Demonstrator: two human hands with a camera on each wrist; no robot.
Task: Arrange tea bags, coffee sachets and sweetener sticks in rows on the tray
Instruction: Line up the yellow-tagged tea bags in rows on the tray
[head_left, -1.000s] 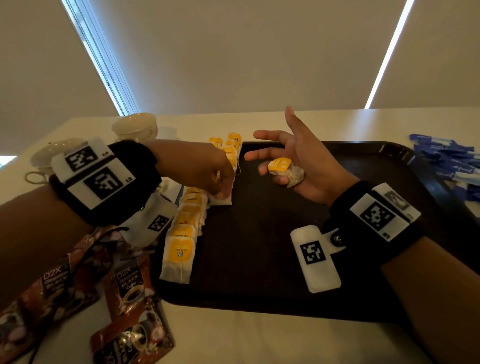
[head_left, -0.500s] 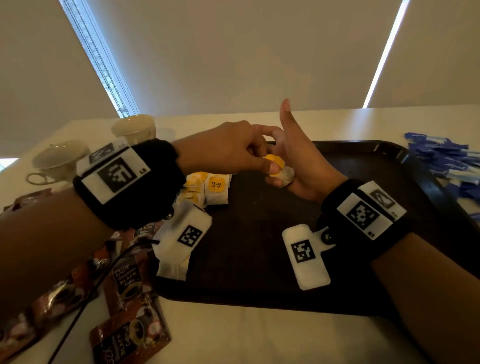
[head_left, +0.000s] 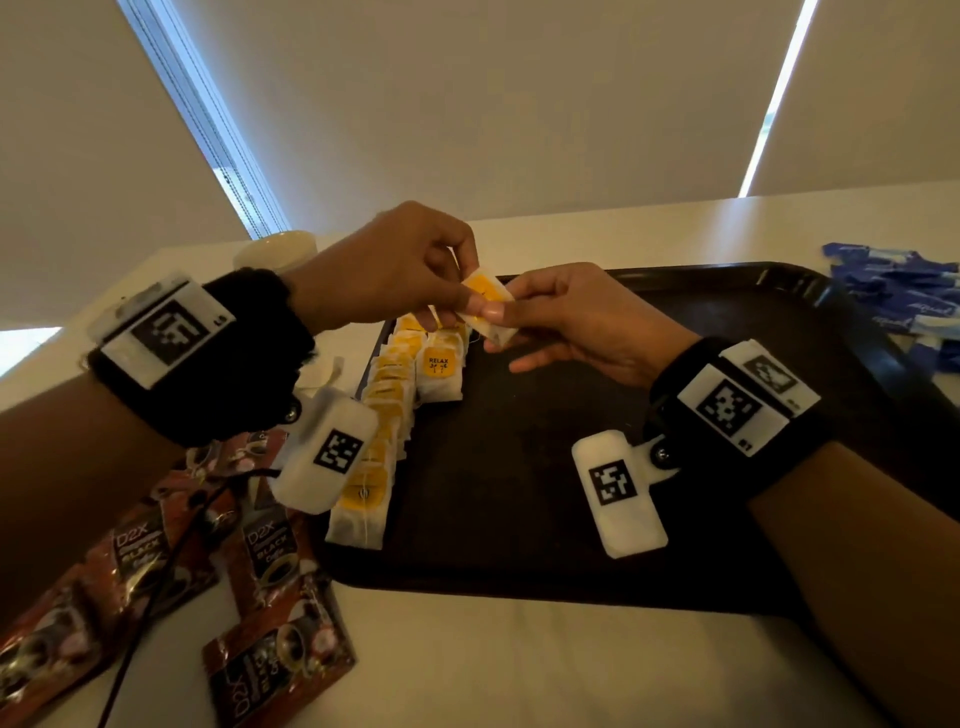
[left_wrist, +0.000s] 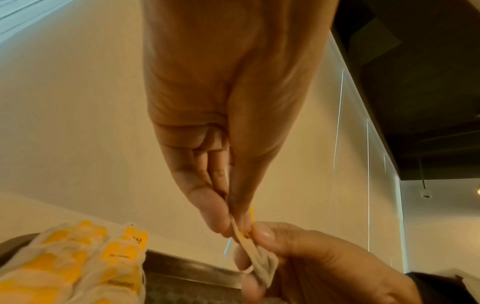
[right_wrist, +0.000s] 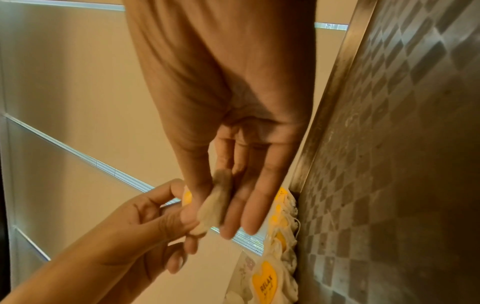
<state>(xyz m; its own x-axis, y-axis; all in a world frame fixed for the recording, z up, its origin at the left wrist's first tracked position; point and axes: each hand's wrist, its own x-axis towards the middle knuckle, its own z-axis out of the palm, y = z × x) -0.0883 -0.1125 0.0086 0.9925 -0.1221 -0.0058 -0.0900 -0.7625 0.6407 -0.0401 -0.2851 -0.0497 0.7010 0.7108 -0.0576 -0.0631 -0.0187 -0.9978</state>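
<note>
Both hands meet above the far left of the dark tray (head_left: 597, 519), holding one white tea bag with a yellow label (head_left: 488, 306). My left hand (head_left: 462, 299) pinches its upper end between thumb and fingers. My right hand (head_left: 498, 325) pinches the lower part, seen edge-on in the left wrist view (left_wrist: 255, 255) and the right wrist view (right_wrist: 215, 203). Below them a row of tea bags (head_left: 382, 415) runs along the tray's left edge, with one "RELAX" bag (head_left: 439, 371) starting a second column.
Brown coffee sachets (head_left: 270, 556) lie on the white table left of and in front of the tray. Blue sweetener sticks (head_left: 904, 296) are piled beyond the tray's right rim. A cream cup (head_left: 275, 252) stands at the far left, behind my left wrist.
My left hand left the row, came across to my right hand and took hold of the tea bag there. Both hands have lifted slightly, and the right fingers have closed on the bag.
</note>
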